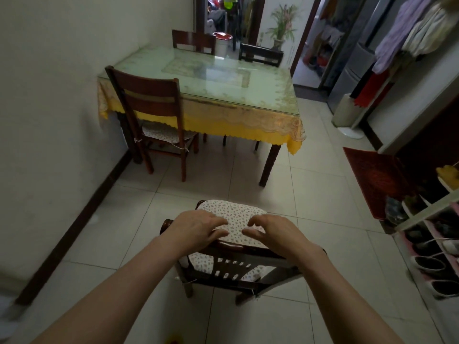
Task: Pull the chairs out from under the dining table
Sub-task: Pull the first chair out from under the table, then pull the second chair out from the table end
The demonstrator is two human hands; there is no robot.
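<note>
Forearms: both bare, reaching forward from the bottom edge of the head view toward the nearest chair.
Left hand (198, 229): palm down over the left part of the near chair's top rail, fingers spread and loosely curled, tips over the seat cushion; holding nothing that can be seen, and whether it presses on the rail cannot be told.
Right hand (273, 233): palm down over the right part of the same rail, fingers curled and apart, likewise gripping nothing visible.
Near chair (238, 266): dark wood, standing on the tiled floor (310, 194) well apart from the counter, its back toward the camera, directly under both hands.
Seat cushion (233, 214): white with a small flower print, lying on the near chair's seat.
Counter (223, 78): glass-topped, draped in a yellow lace-edged cloth, set against the left wall.
Second chair (154, 112): at the counter's near left corner, seat partly under the cloth.
Far chairs: one (193, 42) at the far left side, another (260, 54) at the far right, both close against the counter.
Shoe rack (432, 239): along the right edge, shoes on it.
</note>
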